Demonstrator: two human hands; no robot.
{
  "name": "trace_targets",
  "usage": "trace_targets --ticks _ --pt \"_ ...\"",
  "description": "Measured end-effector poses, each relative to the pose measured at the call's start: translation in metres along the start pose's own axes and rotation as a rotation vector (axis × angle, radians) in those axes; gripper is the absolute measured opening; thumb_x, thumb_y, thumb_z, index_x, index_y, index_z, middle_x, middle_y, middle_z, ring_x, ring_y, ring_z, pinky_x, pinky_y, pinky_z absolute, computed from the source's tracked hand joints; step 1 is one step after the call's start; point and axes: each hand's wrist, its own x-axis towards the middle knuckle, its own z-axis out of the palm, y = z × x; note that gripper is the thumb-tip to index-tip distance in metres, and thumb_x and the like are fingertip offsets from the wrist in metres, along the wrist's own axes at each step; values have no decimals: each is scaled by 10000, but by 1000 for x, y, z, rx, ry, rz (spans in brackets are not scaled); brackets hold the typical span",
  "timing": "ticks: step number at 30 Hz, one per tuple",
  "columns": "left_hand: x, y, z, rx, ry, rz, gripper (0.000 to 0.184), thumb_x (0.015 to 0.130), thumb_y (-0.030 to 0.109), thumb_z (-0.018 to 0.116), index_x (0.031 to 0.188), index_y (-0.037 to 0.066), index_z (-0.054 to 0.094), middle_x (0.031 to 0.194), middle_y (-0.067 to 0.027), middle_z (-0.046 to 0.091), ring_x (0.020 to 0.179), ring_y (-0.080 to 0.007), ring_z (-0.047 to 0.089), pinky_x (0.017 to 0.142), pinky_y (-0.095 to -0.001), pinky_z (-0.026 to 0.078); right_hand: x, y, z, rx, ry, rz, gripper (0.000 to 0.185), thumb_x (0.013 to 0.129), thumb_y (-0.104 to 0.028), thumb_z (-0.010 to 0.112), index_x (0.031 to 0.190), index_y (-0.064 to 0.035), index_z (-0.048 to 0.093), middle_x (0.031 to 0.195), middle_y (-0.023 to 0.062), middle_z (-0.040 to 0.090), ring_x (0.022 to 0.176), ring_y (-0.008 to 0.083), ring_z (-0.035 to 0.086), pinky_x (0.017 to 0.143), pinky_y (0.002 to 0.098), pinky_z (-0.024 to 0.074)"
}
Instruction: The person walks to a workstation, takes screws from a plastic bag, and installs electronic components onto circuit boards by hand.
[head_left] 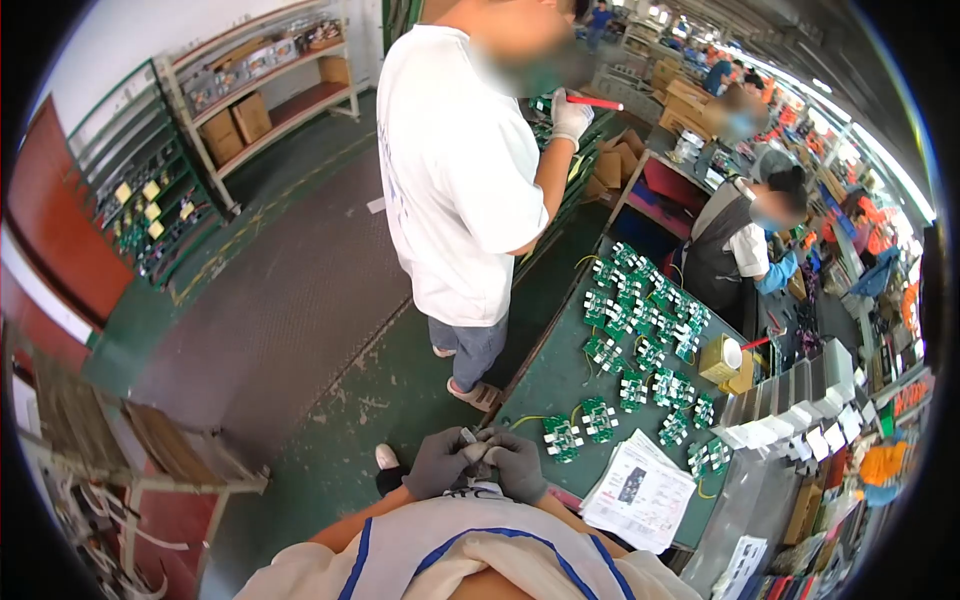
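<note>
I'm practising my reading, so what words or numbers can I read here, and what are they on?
None can be read clearly.
Papers on the table: printed, too small.
White shirt's back: faint marks, too blurred.
White tags: too small to tell.
Red thing, far right: too blurred to tell if it's letters.
</note>
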Motion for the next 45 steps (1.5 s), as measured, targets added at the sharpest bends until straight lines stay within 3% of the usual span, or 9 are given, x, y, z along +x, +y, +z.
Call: trace_targets --ticks 10,13,15,21,36,40,41,43,45 --pt "39 74 -176 58 -46 -97 125 886 91 571 808 -3 599 776 -96 647 667 -117 599 594 -261 482 109 -4 149 261 118 107 81 722 -49 573 753 21 601 1021 117 591 797 148 573 711 276 478" --pt "56 71 -218 356 -102 -86 93 879 76 562 827 0 576 757 -80 617 658 -115 576 588 -263 470 131 2 170 -294 285 -348 66 733 -55 623 733 -4 581 891 96 599 699 136 575 617 287 477" --pt "72 58 -238 421 -92 -12 80 881 74 549 928 9 543 763 -71 586 634 -115 539 570 -268 454 129 -16 183 -443 409 -255 235 688 -206 710 783 -9 625 850 136 606 746 265 611 650 344 482" --pt "94 63 -214 256 -78 -14 221 874 72 547 1082 24 489 825 -111 584 681 -131 540 591 -266 446 128 -16 183 -719 562 -389 225 678 -206 666 743 -43 525 845 116 524 712 345 581 593 430 452" --pt "127 56 -53 605 -698 142 268 850 55 580 1102 10 503 907 -98 594 800 -135 568 670 -274 470 71 -10 119 -1288 783 -261 222 800 -190 564 974 -64 618 868 93 580 766 230 612 590 356 505" --pt "133 59 -61 599 -726 103 266 846 49 585 1097 10 506 921 -92 596 806 -136 572 686 -275 475 72 6 104 -1319 999 -547 136 702 -281 586 751 -178 660 795 18 636 708 224 573 586 394 428" --pt "133 57 -65 599 -730 70 265 845 48 586 1095 10 507 924 -90 596 807 -136 573 690 -275 476 63 -15 104 -1435 675 150 173 777 -361 557 836 -263 686 855 -17 653 808 189 605 661 386 429" --pt "131 53 -79 605 -746 19 264 843 45 588 1093 11 509 931 -87 597 810 -137 575 698 -276 479 66 -16 100 -1343 493 366 201 786 -393 575 897 -263 679 924 36 662 907 212 625 782 424 431" --pt "134 53 -87 586 -860 108 227 838 13 580 1051 48 509 912 -57 575 810 -103 557 711 -267 473 62 -5 99 -1244 599 61 267 797 -351 590 985 -186 681 1057 24 633 953 201 617 903 420 385"
